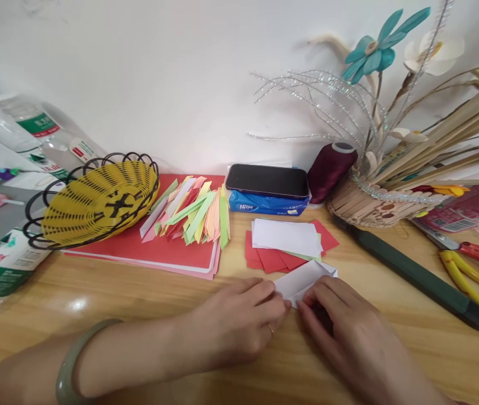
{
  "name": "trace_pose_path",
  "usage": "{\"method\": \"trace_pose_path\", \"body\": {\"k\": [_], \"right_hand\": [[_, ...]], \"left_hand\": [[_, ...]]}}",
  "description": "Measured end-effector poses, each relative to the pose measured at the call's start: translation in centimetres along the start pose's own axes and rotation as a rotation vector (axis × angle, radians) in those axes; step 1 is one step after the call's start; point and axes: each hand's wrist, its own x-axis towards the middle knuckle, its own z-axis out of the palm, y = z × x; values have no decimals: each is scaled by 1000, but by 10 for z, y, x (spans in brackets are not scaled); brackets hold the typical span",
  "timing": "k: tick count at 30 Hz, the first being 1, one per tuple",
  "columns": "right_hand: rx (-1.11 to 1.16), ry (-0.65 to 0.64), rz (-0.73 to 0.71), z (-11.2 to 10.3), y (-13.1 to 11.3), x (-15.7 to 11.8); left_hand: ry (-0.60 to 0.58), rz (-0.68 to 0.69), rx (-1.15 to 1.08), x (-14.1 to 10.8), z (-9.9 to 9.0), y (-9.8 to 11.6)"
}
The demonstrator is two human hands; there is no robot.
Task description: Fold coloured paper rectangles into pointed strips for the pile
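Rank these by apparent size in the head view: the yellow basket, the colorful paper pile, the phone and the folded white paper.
1. Yellow basket
2. Colorful paper pile
3. Phone and folded white paper: unsure, since the left hand and right hand partly cover the nearer paper.

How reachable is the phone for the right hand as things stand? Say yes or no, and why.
Probably yes, if the right hand leaves the folded paper: the slips between lie low, and nothing covers the phone.
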Motion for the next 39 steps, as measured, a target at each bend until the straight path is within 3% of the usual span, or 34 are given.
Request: {"method": "trace_pose_path", "body": {"k": [11,15,19,24,31,36,39], "right_hand": [[-26,-24,23,1,1,-2],[-128,-24,-233,-11,3,-1],[-251,54,-474,-27,3,-2],[-310,42,-505,-37,8,-5],[-279,-11,-599,-38,20,-14],[-200,-54,-675,-28,4,-18],[-130,-62,-649,-22,-12,-17]], "left_hand": [[-6,-104,-92,3,-4,-1],[4,-107,-89,4,-5,-2],[26,-28,-40,5,-9,-3],[48,6,20,6,-14,-4],[117,11,73,2,-7,-9],[164,-55,173,2,-11,-8],[137,-97,123,6,-17,-4]]}}
